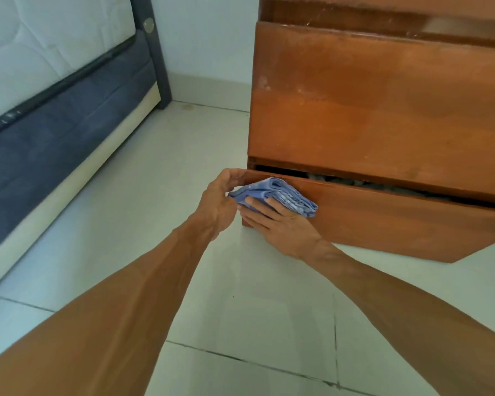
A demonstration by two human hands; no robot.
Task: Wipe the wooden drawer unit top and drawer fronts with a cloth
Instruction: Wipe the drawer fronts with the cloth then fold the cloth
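Observation:
The wooden drawer unit [383,104] stands on the floor at the right. Its bottom drawer [397,224] is pulled out a little, leaving a dark gap above its top edge. My right hand [280,224] presses a folded blue cloth [280,192] flat against the left end of the bottom drawer front. Curled around the top left corner of that drawer is my left hand [220,201], its fingers touching the cloth's left edge. The unit's top is out of view.
A bed with a white mattress [40,47] and a dark blue base [55,138] runs along the left. Pale floor tiles [240,310] lie between the bed and the unit. A white wall [206,38] stands behind.

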